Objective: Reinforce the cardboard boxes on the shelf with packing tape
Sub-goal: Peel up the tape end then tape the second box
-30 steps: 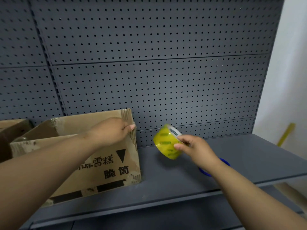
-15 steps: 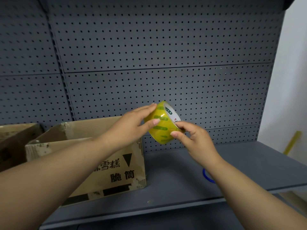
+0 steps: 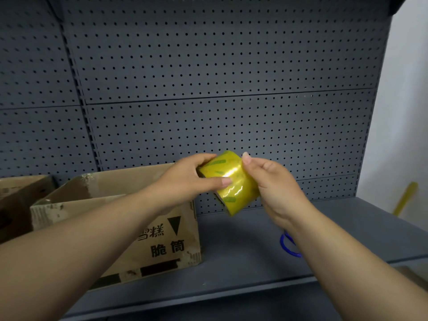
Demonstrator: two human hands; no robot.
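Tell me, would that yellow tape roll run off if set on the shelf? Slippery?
Laid on its curved side, the tape roll probably rolls: it is round, the shelf flat. On an end it likely stays. Its glossy wrap looks slick, yet the left hand and right hand hold it.

Yellowish packing tape roll (image 3: pixel 229 183) is up in the air, tilted. Open, worn cardboard box (image 3: pixel 148 230) with black print sits on the grey shelf (image 3: pixel 243 269).

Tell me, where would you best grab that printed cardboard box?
Probably the right wall's top edge, reaching from above: the cardboard box stands open-topped on the shelf, its right side free, while another box crowds its left.
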